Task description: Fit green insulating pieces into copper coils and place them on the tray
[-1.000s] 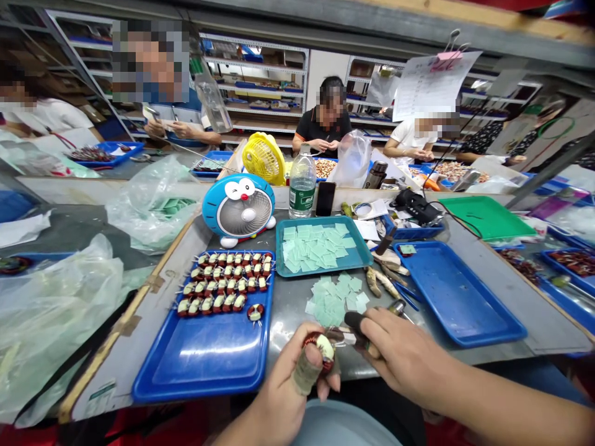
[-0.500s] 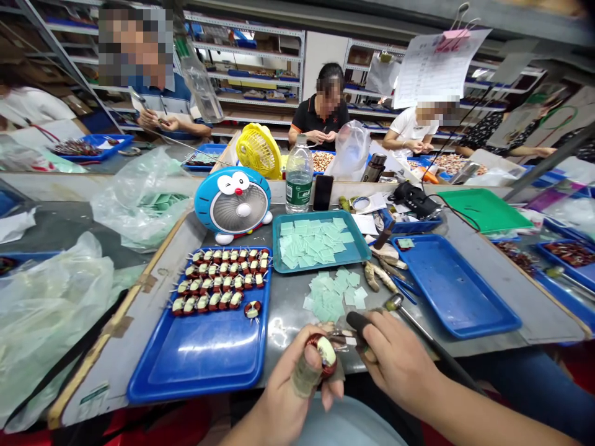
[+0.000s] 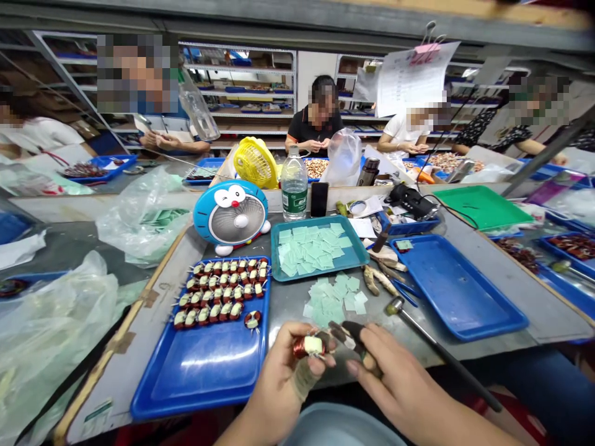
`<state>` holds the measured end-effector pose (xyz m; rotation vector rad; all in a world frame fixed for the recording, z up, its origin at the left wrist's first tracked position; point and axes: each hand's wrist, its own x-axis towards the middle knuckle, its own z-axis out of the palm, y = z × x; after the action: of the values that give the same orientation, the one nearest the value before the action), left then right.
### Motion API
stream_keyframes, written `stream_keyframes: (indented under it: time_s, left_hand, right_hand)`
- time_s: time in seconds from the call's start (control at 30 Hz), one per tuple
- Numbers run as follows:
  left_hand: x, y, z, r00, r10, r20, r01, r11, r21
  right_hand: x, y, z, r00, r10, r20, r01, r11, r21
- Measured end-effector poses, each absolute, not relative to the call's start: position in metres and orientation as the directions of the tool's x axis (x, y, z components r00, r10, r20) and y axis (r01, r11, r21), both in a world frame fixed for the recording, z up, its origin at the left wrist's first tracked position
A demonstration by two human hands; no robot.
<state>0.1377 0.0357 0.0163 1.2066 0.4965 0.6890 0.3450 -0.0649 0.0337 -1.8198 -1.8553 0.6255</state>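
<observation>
Near the bench's front edge, my left hand (image 3: 290, 371) holds a copper-wound coil (image 3: 309, 347) with a pale block on it; its thumb is wrapped in tape. Just to the right, my right hand (image 3: 395, 365) is closed around a dark-handled tool (image 3: 354, 334), whose metal end is close to the coil; whether they touch is unclear. Loose pale green squares (image 3: 332, 300) lie beyond my hands, and more fill a teal tray (image 3: 275, 272). Rows of similar coils stand in a blue tray (image 3: 199, 378) on the left, with a single coil (image 3: 252, 320) below them.
A hammer-like tool (image 3: 441, 350) lies slanting at my right, beside pliers (image 3: 379, 279) and another blue tray (image 3: 469, 291). Behind the trays stand a blue fan (image 3: 232, 214), a bottle (image 3: 294, 186) and a phone (image 3: 319, 198). Several people sit across the bench.
The coil has turned in my left hand, so its ring opening no longer faces the camera. Both hands appear slightly lower, and the camera view has tilted up a little.
</observation>
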Motion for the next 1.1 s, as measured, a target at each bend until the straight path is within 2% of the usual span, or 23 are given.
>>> stream_keyframes:
  time_s: [0.13, 0.33, 0.53, 0.83, 0.97, 1.1]
  left_hand:
    - [0.134, 0.037, 0.015, 0.666, 0.741, 0.085, -0.085, -0.039, 0.996]
    - [0.132, 0.038, 0.024, 0.711, 0.681, 0.175, 0.040, -0.288, 0.957]
    - [0.133, 0.039, 0.031, 0.718, 0.646, 0.257, 0.080, -0.444, 0.893]
    - [0.136, 0.038, 0.032, 0.696, 0.646, 0.312, 0.077, -0.500, 0.863]
    - [0.138, 0.035, 0.026, 0.633, 0.672, 0.385, 0.114, -0.573, 0.812]
    - [0.144, 0.032, 0.021, 0.570, 0.674, 0.471, 0.169, -0.657, 0.735]
  right_hand:
    - [0.344, -0.059, 0.047, -0.074, 0.997, -0.002, 0.823, 0.060, -0.566]
    - [0.348, -0.059, 0.047, -0.110, 0.989, 0.097, 0.856, 0.144, -0.496]
    - [0.347, -0.061, 0.052, -0.114, 0.993, 0.022, 0.842, 0.108, -0.529]
    - [0.348, -0.062, 0.061, -0.125, 0.991, 0.052, 0.909, 0.135, -0.394]
    - [0.347, -0.063, 0.056, -0.107, 0.983, 0.150, 0.944, 0.147, -0.296]
    - [0.349, -0.061, 0.050, -0.073, 0.958, 0.277, 0.990, 0.103, -0.092]
